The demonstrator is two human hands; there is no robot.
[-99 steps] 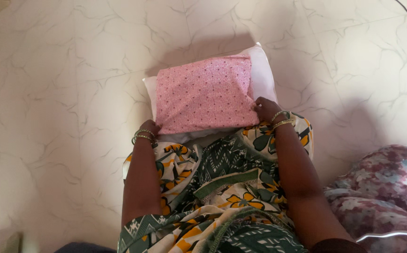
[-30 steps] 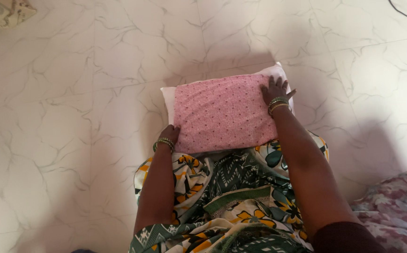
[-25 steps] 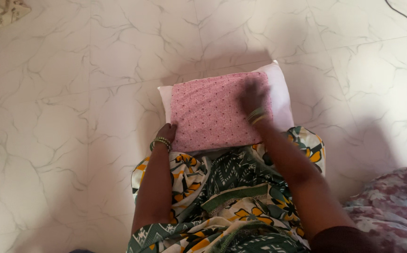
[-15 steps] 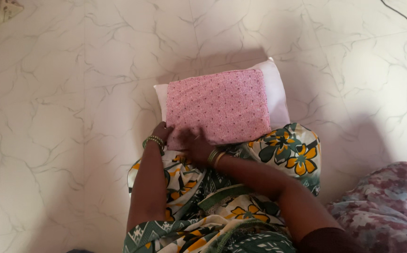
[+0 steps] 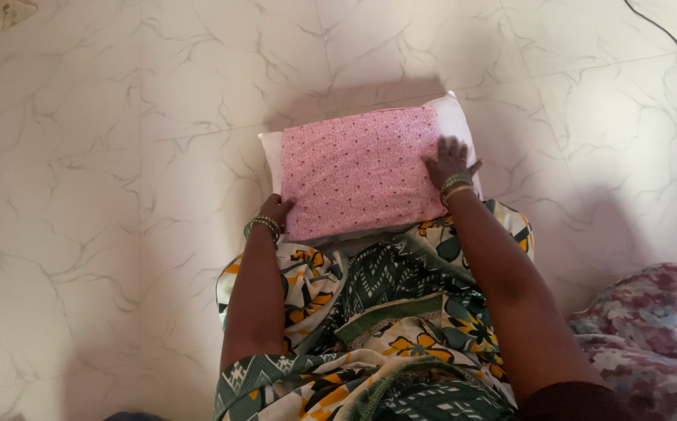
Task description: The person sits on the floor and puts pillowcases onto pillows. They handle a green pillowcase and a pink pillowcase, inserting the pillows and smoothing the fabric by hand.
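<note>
Pillowcase [image 5: 358, 171]: pink, fine dark speckle print. Pillow [image 5: 454, 121] under it: plain white. Garment [image 5: 385, 312] on lap, near: green, white, yellow-orange flowers, zigzag bands. Floor [image 5: 120, 156]: cream marble-look tiles, grey veins. Cloth [image 5: 650, 335] near right: mauve, maroon, grey floral. Bangles [image 5: 455, 185]: gold, green.

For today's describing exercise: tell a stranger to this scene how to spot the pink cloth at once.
Start at the pale marbled floor and find the white pillow in front of the person's lap. The pink cloth lies over it, between the left hand and right hand; it alone is pink with tiny dark dots.
</note>
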